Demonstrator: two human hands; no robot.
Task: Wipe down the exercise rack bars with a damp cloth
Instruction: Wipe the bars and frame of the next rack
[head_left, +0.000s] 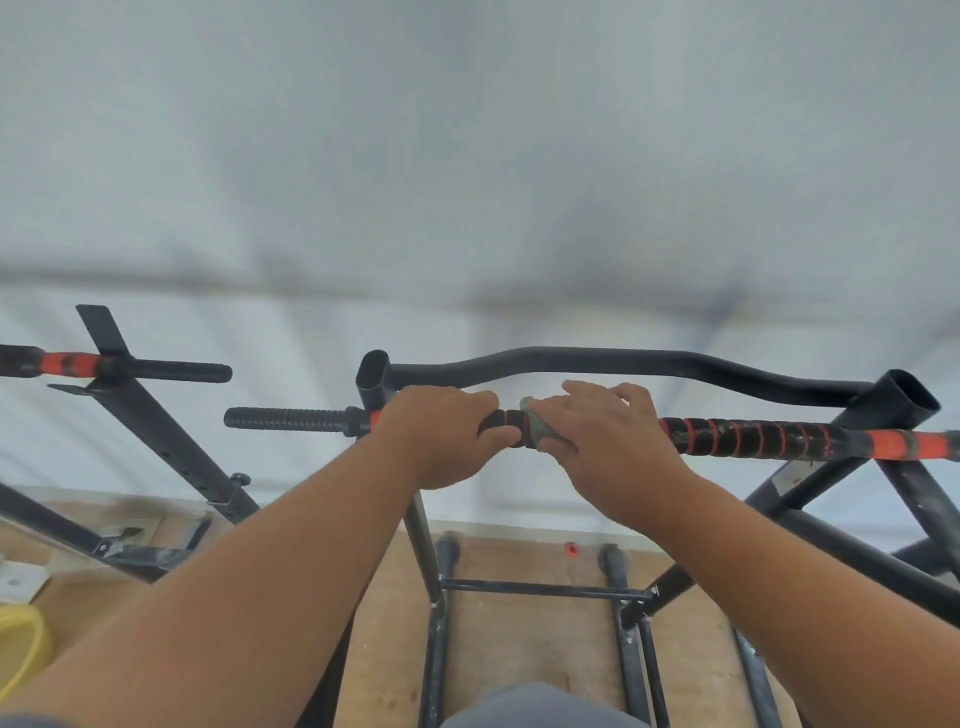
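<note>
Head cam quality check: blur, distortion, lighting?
Head view: wall smeared by blur, no detail; left hand, right hand, cloth and striped bar fairly sharp; wide-angle bending at the edges, rack posts splay outward; light flat and diffuse, soft shadows, no glare.

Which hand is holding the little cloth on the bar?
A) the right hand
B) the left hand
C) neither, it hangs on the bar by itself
A: the greenish cloth sits under the right hand, wrapped on the taped bar, while the left hand grips the bare bar beside it.
</note>
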